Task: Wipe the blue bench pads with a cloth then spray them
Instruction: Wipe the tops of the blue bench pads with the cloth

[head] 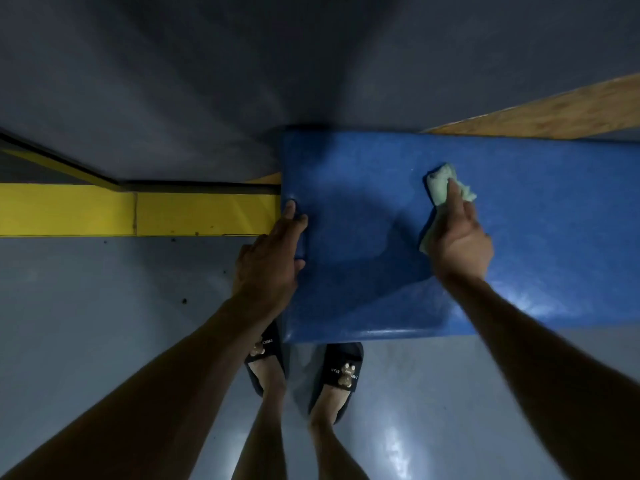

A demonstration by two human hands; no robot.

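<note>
Two hands on the blue bench pad [540, 216]: left hand [273, 254] curled over its left end edge, right hand [459, 237] clamped on a pale green cloth [441, 183], index finger pressing it flat mid-pad. Pad glossy, glare near front edge. Grey shiny floor [104, 323], yellow painted strip [138, 209] left, wooden board [554, 116] behind pad. Black slippers [341, 368] below front edge.

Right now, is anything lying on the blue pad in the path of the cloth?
Nothing visible does. The right hand presses the cloth flat on the blue pad, whose surface to the right shows bare. The left hand only grips the pad's left edge, away from the cloth.
</note>
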